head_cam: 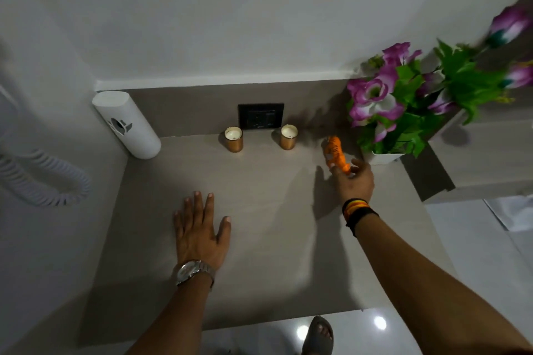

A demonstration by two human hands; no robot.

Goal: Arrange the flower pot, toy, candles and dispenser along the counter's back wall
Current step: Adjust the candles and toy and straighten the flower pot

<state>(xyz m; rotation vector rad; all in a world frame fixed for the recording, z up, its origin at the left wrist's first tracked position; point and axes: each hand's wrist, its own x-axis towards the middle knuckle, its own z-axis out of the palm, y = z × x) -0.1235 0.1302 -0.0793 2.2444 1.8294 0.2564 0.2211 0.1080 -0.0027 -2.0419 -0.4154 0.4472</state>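
Item: one orange toy (335, 151), being set at the counter's (259, 239) back wall.

The right hand (353, 181) is pinching its near end with fingers closed, nosing it between the right candle (288, 136) and the one flower pot (385, 157); two candles (234, 138) are standing below the socket (260, 116), one dispenser (126, 123) far left. The left hand (199, 232) is lying flat, fingers spread, likely bracing.

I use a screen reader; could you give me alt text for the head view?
The right hand holds an orange toy beside a flower pot; two candles and a white dispenser line the back wall. The left hand lies flat on the counter.
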